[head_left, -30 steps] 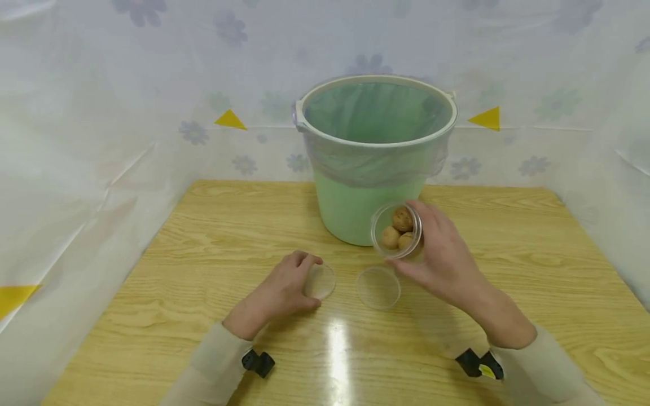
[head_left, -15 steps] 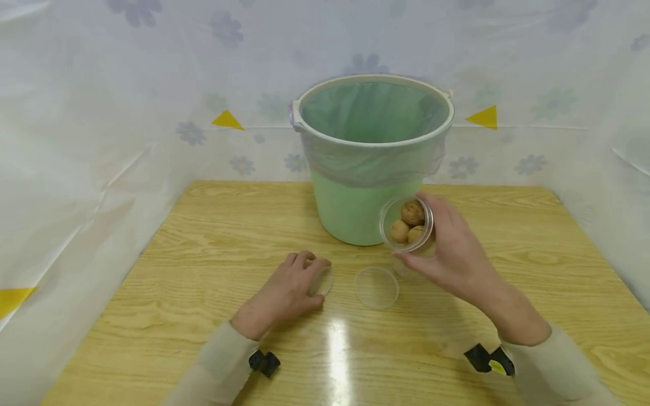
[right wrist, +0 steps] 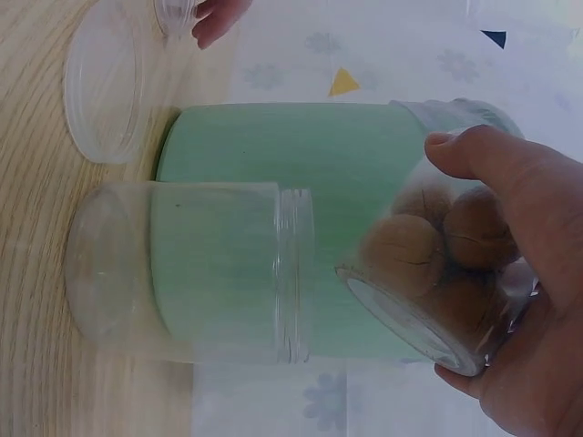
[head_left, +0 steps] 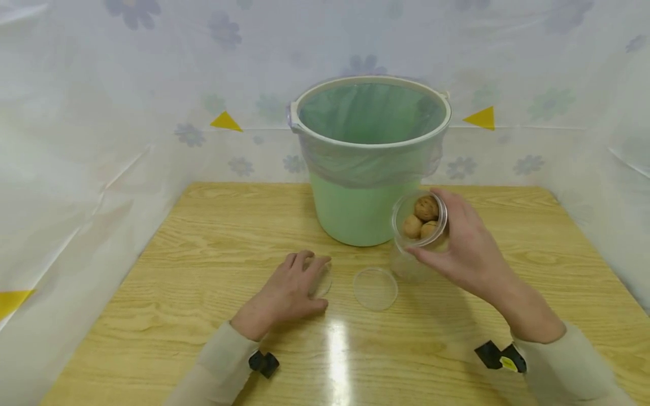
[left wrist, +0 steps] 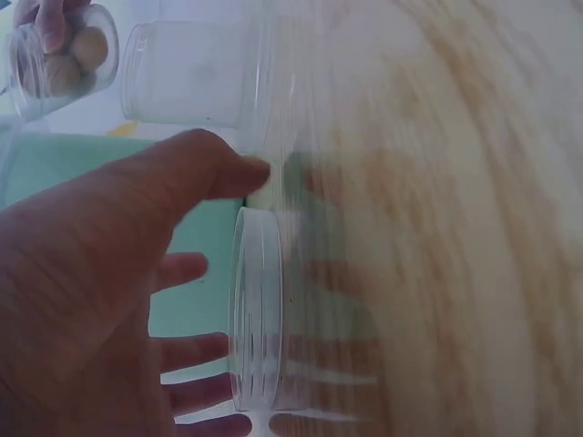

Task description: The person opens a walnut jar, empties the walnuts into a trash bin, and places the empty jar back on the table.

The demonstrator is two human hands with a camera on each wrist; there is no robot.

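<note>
Head view shows the right hand [head_left: 469, 248] gripping a clear jar [head_left: 420, 221] with its fingers and thumb curled round the wall. That jar is lifted off the table [head_left: 203, 237], tilted, and holds three walnuts [head_left: 426, 208]. It hangs in front of the lower right side of the green bin [head_left: 365, 208], which stands at the back of the table and is lined with a thin bag [head_left: 370, 163] folded over its rim.

Right below the held jar a second, empty jar [head_left: 408, 268] stands upright on the table. The right wrist view shows this empty jar [right wrist: 182, 273] just beside the nut jar [right wrist: 437, 273], with the bin [right wrist: 301, 155] behind both; whether the two jars touch cannot be told.

A clear lid [head_left: 376, 288] lies flat on the table between the two hands, near the empty jar and apart from both hands.

The left hand [head_left: 289, 290] rests on the table with its fingers laid loosely over a second lid [head_left: 323, 280], thumb at its near edge. In the left wrist view this lid [left wrist: 260, 309] sits against the wood under the fingers [left wrist: 196, 350], with the thumb tip at its rim; the grip looks relaxed, not tight.

Flowered sheeting [head_left: 101, 113] with yellow triangles [head_left: 225, 121] walls the table in on three sides.
</note>
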